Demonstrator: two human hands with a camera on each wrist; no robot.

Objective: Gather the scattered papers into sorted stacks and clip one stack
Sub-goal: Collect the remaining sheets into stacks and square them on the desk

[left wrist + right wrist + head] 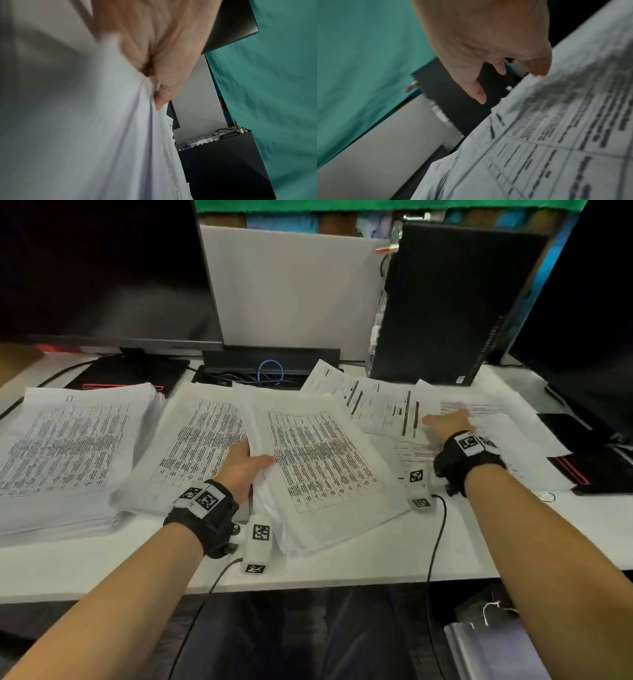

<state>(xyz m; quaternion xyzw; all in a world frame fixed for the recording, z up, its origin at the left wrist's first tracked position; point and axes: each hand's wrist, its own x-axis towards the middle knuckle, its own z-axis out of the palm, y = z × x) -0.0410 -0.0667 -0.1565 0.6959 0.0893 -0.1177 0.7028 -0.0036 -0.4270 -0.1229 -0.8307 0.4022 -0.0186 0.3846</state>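
Printed sheets cover the white desk (pixel 342 563). My left hand (pixel 255 462) grips the left edge of a bundle of table-printed papers (pixel 325 467) at the centre, thumb on top and fingers underneath; in the left wrist view the hand (pixel 154 86) pinches the sheaf (pixel 102 135), which is lifted and bent. My right hand (pixel 445 419) lies with straight fingers on loose scattered sheets (pixel 380 402) at the right. In the right wrist view the hand (pixel 505 70) touches a printed sheet (pixel 556 135) with its fingertips (pixel 539 71). A thick stack (pixel 68 446) and a thinner stack (pixel 191 446) lie at the left.
A dark monitor (pixel 102 268) stands at the back left, a black computer tower (pixel 445 302) at the back right, another monitor (pixel 589 302) beyond it. Cables fill a tray (pixel 270 368). A metal clip (pixel 544 496) lies by the right monitor base (pixel 589 470).
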